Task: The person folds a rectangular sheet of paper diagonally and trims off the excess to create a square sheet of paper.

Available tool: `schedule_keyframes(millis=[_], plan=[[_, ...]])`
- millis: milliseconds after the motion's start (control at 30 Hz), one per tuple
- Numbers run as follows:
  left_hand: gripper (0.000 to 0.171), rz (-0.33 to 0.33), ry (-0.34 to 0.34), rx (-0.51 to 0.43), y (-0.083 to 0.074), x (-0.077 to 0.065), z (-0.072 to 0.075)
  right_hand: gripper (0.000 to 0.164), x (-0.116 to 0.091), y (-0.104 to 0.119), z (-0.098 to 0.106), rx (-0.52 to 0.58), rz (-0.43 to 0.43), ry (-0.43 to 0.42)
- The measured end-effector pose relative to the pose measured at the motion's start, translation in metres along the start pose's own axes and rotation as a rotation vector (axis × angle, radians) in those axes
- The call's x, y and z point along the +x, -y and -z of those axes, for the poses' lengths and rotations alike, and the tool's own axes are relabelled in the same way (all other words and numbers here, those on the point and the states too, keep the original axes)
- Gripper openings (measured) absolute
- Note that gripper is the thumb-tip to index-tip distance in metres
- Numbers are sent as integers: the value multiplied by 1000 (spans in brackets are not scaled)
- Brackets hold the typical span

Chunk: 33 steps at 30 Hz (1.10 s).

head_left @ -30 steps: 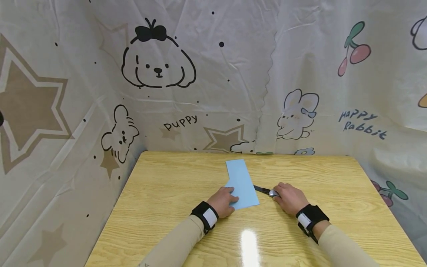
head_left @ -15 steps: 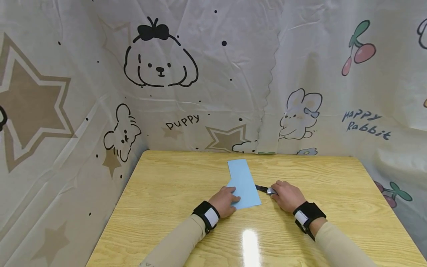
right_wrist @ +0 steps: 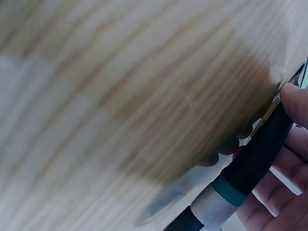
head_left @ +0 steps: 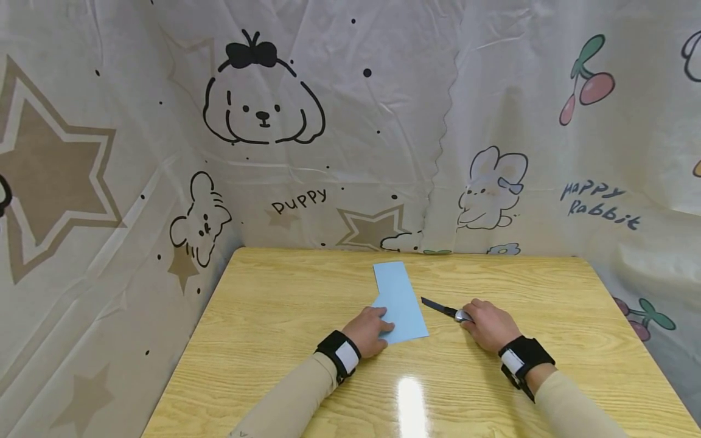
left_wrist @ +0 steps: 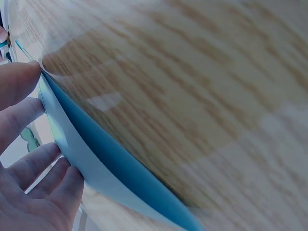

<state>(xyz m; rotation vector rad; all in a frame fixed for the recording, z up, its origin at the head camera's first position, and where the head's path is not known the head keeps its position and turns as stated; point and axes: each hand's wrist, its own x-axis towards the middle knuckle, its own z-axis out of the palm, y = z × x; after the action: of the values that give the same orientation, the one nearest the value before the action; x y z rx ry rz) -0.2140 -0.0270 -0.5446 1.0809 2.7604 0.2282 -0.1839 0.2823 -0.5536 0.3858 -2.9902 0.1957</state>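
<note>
Knife [head_left: 445, 310] pointing toward paper [head_left: 398, 295]
Left hand [head_left: 367, 332] is resting on it, spread; right hand [head_left: 492, 325] is gripping the knife; gaping layers [left_wrist: 111, 155] could be shifting, causing snags.

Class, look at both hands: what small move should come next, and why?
Probably the right hand, gripping the knife, should ease it leftward to the blue paper's right edge: the left hand rests on the paper, seemingly steadying it, and the blade points towards that edge, just short of touching.
</note>
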Motion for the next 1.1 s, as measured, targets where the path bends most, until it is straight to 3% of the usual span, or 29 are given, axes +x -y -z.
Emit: schedule_keyframes(millis=[900, 1100], plan=[[40, 11, -11, -33, -1, 0, -1, 31, -15, 4, -1, -16, 35, -6], [54, 41, -25, -81, -1, 1, 0, 30, -18, 4, -2, -9, 49, -15]])
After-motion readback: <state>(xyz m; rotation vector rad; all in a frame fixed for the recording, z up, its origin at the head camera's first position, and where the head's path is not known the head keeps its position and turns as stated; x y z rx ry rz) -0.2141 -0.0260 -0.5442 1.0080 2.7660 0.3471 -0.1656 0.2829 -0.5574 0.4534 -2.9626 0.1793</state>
